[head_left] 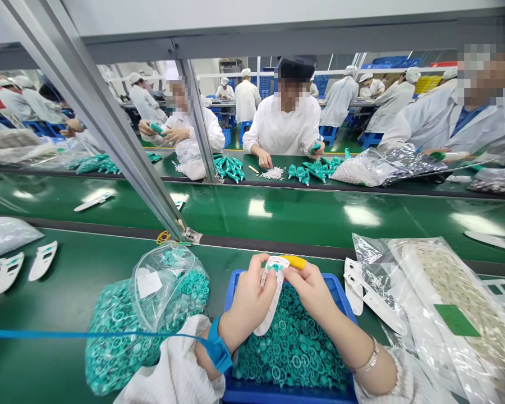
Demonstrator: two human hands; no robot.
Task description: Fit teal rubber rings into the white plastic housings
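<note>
A long white plastic housing with a teal ring piece at its upper end is held over the blue bin. My left hand is closed around the housing, thumb near the teal piece. My right hand, with a yellow cover on one finger, pinches the upper right edge of the same housing. Below both hands, the blue bin is full of small teal plastic rings. A blue strap circles my left wrist, its cord running left.
Left of the bin lies a clear bag of teal rings. White housings and a bag of pale parts lie to the right. A metal post slants down to the bench. Beyond the green conveyor, co-workers handle teal parts.
</note>
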